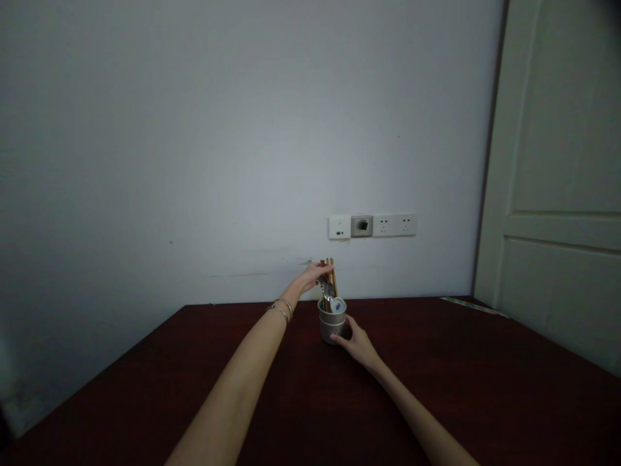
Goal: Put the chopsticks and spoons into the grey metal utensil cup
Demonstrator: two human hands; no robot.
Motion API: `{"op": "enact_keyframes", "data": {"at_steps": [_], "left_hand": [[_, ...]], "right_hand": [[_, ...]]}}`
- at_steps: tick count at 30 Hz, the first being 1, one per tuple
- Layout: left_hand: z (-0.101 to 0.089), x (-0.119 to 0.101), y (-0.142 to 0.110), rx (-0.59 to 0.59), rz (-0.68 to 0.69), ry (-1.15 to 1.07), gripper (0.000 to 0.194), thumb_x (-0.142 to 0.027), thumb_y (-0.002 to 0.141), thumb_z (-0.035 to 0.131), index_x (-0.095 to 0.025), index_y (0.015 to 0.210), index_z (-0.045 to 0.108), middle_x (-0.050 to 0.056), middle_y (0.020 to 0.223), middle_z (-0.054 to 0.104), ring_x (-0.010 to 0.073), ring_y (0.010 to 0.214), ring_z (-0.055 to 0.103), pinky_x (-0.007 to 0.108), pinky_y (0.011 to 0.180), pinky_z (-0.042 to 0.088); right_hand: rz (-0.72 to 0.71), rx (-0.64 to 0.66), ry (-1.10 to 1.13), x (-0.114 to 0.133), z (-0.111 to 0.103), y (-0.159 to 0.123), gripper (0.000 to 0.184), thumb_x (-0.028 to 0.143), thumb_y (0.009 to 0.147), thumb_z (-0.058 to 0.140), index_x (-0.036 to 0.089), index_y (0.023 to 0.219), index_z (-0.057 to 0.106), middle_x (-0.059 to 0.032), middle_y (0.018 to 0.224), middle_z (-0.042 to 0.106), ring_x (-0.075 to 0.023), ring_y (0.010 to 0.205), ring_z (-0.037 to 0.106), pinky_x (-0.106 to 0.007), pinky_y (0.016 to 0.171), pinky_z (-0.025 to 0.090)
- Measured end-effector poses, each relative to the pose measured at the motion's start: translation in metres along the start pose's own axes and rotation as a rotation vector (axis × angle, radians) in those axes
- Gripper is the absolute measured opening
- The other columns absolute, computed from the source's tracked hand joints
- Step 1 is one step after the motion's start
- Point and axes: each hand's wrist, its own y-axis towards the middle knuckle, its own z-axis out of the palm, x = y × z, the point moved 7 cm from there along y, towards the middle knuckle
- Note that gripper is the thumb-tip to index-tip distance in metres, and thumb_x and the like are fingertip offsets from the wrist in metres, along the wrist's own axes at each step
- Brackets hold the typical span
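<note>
A silvery metal utensil holder (332, 329) stands upright on the dark red table. In it are wooden chopsticks (334, 285), shiny metal spoons (328, 290) and a white spoon with a blue mark (338, 305). My left hand (312, 276) is at the top of the chopsticks, its fingers closed around their upper ends; exactly how many it grips is hard to see. Lower down, my right hand (358, 342) clasps the holder's right side, with the thumb across its front.
The table (194, 375) runs back to a pale wall (242, 162) close behind the holder. Wall sockets (394, 224) and a grey switch plate (361, 226) sit above it. At the right is a panelled door (563, 162). A light strip (475, 305) lies near the table's back right corner.
</note>
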Motion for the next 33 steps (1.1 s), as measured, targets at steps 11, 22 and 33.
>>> {"op": "enact_keyframes", "data": {"at_steps": [11, 22, 33], "left_hand": [[0.008, 0.016, 0.003, 0.160, -0.108, -0.249, 0.016, -0.015, 0.067, 0.067, -0.007, 0.077, 0.058, 0.009, 0.072, 0.064, 0.0144, 0.065, 0.061, 0.029, 0.070, 0.047], [0.009, 0.011, 0.001, 0.063, -0.136, -0.186, 0.012, -0.013, 0.067, 0.066, -0.007, 0.073, 0.058, 0.007, 0.065, 0.064, 0.0127, 0.056, 0.060, 0.024, 0.057, 0.047], [0.012, 0.010, 0.000, 0.071, -0.157, -0.203, 0.013, -0.014, 0.068, 0.065, -0.008, 0.076, 0.057, 0.008, 0.068, 0.063, 0.0140, 0.059, 0.059, 0.028, 0.061, 0.047]], "right_hand": [[0.011, 0.009, 0.014, 0.005, -0.001, -0.002, 0.065, 0.040, 0.061, 0.065, 0.022, 0.119, 0.042, -0.0076, 0.107, 0.061, -0.0233, 0.099, 0.056, -0.036, 0.086, 0.042], [-0.003, 0.025, 0.034, 0.010, 0.000, -0.003, 0.063, 0.041, 0.063, 0.064, 0.021, 0.118, 0.041, -0.0068, 0.105, 0.061, -0.0215, 0.096, 0.057, -0.035, 0.085, 0.042], [0.025, 0.029, 0.045, 0.008, 0.001, -0.003, 0.066, 0.039, 0.062, 0.064, 0.020, 0.120, 0.040, -0.0076, 0.103, 0.062, -0.0220, 0.095, 0.057, -0.034, 0.082, 0.043]]}}
